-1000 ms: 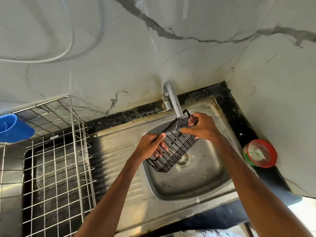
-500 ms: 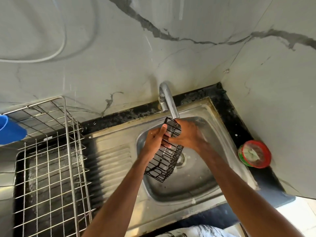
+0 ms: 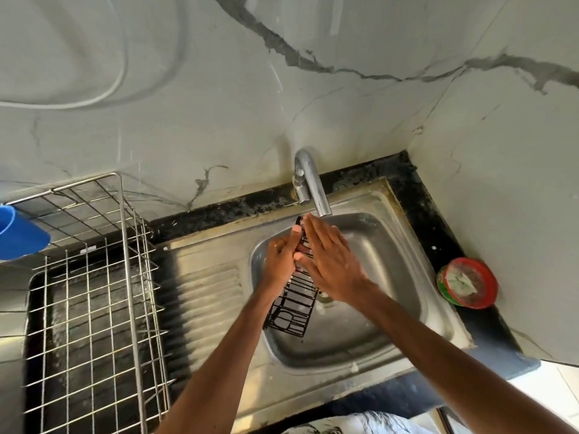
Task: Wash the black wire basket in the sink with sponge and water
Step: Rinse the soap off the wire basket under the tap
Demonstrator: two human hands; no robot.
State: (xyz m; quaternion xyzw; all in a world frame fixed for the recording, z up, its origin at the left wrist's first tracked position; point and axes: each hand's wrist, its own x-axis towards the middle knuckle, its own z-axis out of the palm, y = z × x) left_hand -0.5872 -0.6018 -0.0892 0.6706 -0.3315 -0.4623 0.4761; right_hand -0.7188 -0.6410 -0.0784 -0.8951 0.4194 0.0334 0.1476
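Observation:
The black wire basket point(image 3: 294, 308) hangs almost upright over the steel sink point(image 3: 391, 277), its top end just under the tap spout point(image 3: 315, 186). My left hand point(image 3: 282, 258) grips the basket's upper part from the left, thumb up along the wire. My right hand point(image 3: 332, 261) lies flat against the basket's right side with straight fingers, fingertips near the spout. The upper half of the basket is hidden between my hands. No sponge is in view.
A steel wire dish rack point(image 3: 94, 292) stands on the left over the dark counter, with a blue plastic container point(image 3: 18, 233) at its far left. A ribbed drainboard point(image 3: 206, 296) lies beside the sink. A red and green tub point(image 3: 466, 286) sits on the black ledge at the right wall.
The basket has swung from a slanted, sideways pose to nearly upright under the spout. My right hand has gone from holding its far end to lying flat along its side.

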